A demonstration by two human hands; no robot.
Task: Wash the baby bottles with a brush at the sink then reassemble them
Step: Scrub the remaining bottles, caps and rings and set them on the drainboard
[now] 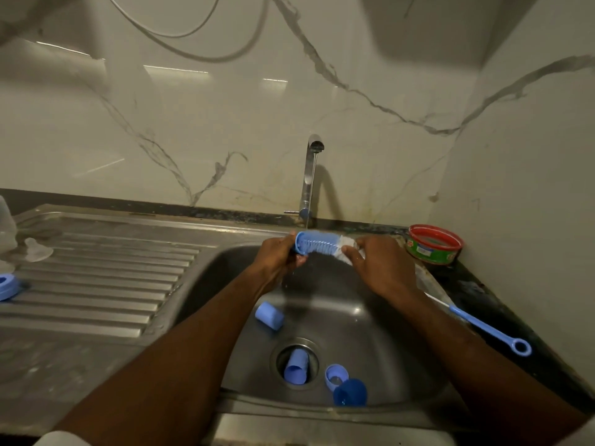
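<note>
Over sink [370,320]: left hand [277,255], right hand [380,262] both grip brush [318,245]; caps inside.

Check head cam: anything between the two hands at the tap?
Yes. In the head view the blue bottle brush spans the gap between the left hand and right hand, each holding one end, under the faucet.

The stainless-steel sink unit [96,320] carries a clear bottle [7,227], a silicone teat [37,249] and a blue collar ring [8,286] on its ribbed drainboard. The dark countertop [476,294] carries a red-rimmed tub [433,244] and a thin blue brush [486,328].
</note>
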